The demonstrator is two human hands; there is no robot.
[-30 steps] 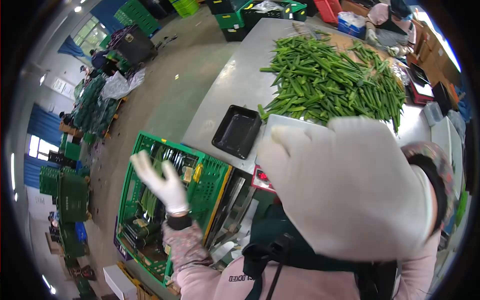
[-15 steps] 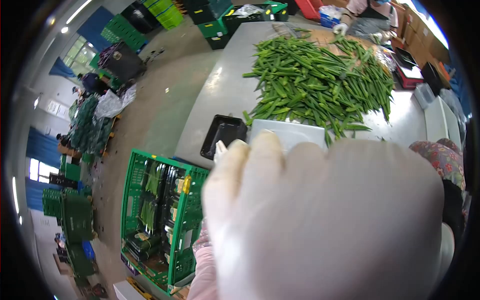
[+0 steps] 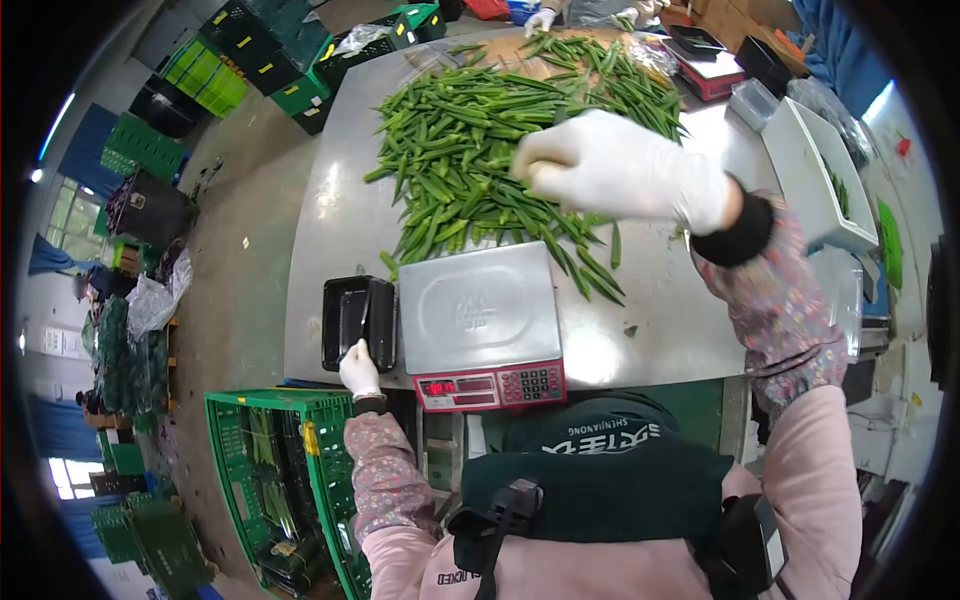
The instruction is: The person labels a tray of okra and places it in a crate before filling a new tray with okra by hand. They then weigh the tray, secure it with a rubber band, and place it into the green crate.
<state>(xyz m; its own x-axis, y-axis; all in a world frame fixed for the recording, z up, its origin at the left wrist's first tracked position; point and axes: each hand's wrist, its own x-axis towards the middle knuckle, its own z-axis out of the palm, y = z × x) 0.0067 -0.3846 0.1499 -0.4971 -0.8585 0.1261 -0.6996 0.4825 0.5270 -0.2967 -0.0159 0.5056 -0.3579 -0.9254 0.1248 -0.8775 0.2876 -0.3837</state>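
My left hand (image 3: 360, 370), in a white glove, is closed at the front edge of a black plastic tray (image 3: 340, 345), with its fingertips gripping the rim. Right beside the tray sits a weighing scale (image 3: 485, 310) with a bare metal pan and a lit red display. My right hand (image 3: 625, 165), also gloved, hangs above a big heap of green okra (image 3: 460, 150). Its fingers are curled in, and nothing shows between them. A few loose okra pods (image 3: 600, 275) lie just behind the scale.
A green crate (image 3: 315, 420) holding packed trays stands at the lower left. At the right of the metal table (image 3: 335, 190) is a white bin (image 3: 810, 170). A co-worker's gloved hand (image 3: 540, 22) is at the far end, near another scale (image 3: 708, 75).
My right hand, large and close before the camera, has moved away to above the okra. The view has shifted and tilted down, showing the whole scale and both sleeves.
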